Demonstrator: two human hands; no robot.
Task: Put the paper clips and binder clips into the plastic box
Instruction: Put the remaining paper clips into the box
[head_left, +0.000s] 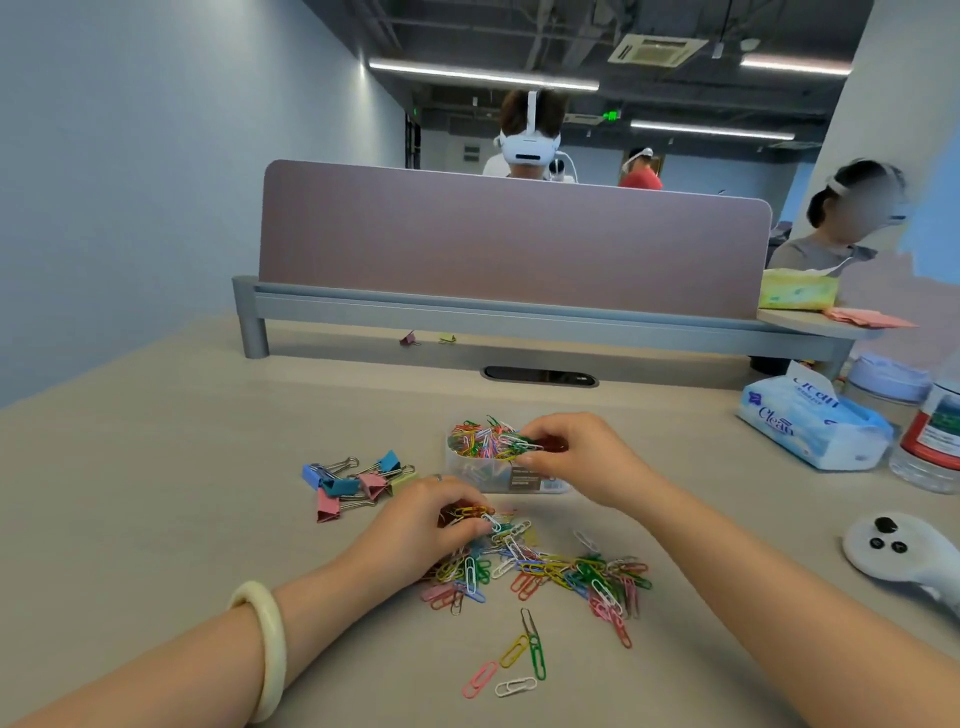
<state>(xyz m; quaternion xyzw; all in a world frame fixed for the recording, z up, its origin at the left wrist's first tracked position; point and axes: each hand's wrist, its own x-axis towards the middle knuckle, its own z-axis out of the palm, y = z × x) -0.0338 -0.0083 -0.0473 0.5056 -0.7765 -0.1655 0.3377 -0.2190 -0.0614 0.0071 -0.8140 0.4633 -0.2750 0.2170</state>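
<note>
A clear plastic box (485, 475) stands mid-table, heaped with coloured paper clips. My right hand (576, 457) is at its right rim, fingers curled and pinching a few clips over the box. My left hand (423, 525) pinches a small bunch of paper clips at the top of a loose pile of coloured paper clips (550, 571) spread in front of the box. Several coloured binder clips (356, 483) lie in a cluster left of the box. A few stray paper clips (519, 660) lie nearer to me.
A tissue pack (810, 426), a water bottle (930, 441) and a white controller (904, 556) sit at the right. Two small binder clips (421, 339) lie under the grey shelf rail (467, 312) below the pink desk divider. People sit beyond the divider.
</note>
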